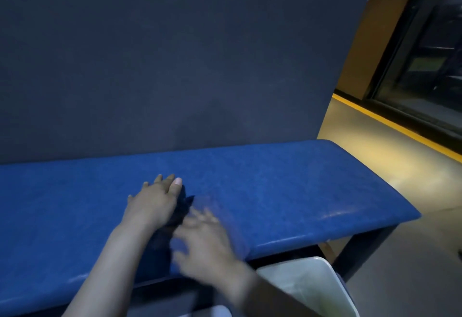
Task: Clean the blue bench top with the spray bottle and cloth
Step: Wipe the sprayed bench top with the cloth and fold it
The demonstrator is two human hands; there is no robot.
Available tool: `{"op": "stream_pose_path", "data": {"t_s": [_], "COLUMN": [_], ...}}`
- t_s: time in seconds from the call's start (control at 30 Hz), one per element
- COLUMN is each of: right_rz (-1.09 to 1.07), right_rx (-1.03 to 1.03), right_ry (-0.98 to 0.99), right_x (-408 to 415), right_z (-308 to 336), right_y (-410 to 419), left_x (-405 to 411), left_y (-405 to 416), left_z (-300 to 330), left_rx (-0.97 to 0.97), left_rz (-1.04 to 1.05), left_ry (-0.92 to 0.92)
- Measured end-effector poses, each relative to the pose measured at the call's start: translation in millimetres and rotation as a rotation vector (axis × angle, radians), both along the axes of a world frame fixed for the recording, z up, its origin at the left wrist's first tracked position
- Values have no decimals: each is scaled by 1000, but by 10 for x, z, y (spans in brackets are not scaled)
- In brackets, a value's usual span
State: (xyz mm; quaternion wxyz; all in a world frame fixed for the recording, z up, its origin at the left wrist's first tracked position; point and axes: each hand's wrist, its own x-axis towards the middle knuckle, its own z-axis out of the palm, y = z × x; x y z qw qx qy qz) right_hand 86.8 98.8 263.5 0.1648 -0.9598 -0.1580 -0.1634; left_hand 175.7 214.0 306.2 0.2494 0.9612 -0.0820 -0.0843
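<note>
Head view: left hand [155,201] presses flat, fingers straight, on a dark cloth [183,203] mid-desk [287,191], seemingly to wipe; blurred right hand [202,244] hovers spread, holding nothing; spray bottle unseen; white bin [322,286] stands below

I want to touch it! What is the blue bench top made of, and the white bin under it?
The blue bench top looks like padded vinyl: speckled, slightly glossy, with rounded edges catching light. The white bin looks like smooth, thin plastic, though blur leaves that uncertain.
</note>
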Motion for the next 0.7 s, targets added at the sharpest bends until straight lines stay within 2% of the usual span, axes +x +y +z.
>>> {"op": "stream_pose_path", "data": {"t_s": [0.07, 0.1, 0.2, 0.27, 0.3, 0.37, 0.43, 0.5, 0.6, 0.67, 0.7], "right_rz": [-45, -150, -676, -885, -922, -840, -620, -380, -49, -79, -132], "right_rx": [47, 61, 117, 138, 129, 118, 62, -20, 3, -137, -82], "right_ry": [-40, -28, 42, 68, 59, 6, -38, 37, 133, 213, 263], "right_x": [-6, -38, -283, -316, -273, -191, -172, -199, 42, 511, 756], "right_z": [-77, -114, -126, -147, -174, -207, -285, -235, -31, -24, -27], "right_y": [-759, -1215, -2381, -2590, -2484, -2006, -1284, -466, 231, 143, -33], "left_x": [2, -10, -53, -56, -37, -12, 10, -1, -119, -252, -317], "left_y": [-99, -140, -241, -257, -251, -243, -213, -199, -354, -579, -689], "left_z": [-84, -119, -172, -170, -182, -197, -181, -102, 42, 130, 185], "left_rx": [63, 115, 304, 393, 402, 337, 174, 6, -56, -110, -82], "left_rz": [-24, -30, -122, -133, -134, -108, -30, 62, 97, 101, 98], "left_ry": [77, 108, 111, 107, 117, 74, 3, 11, -37, -103, -47]}}
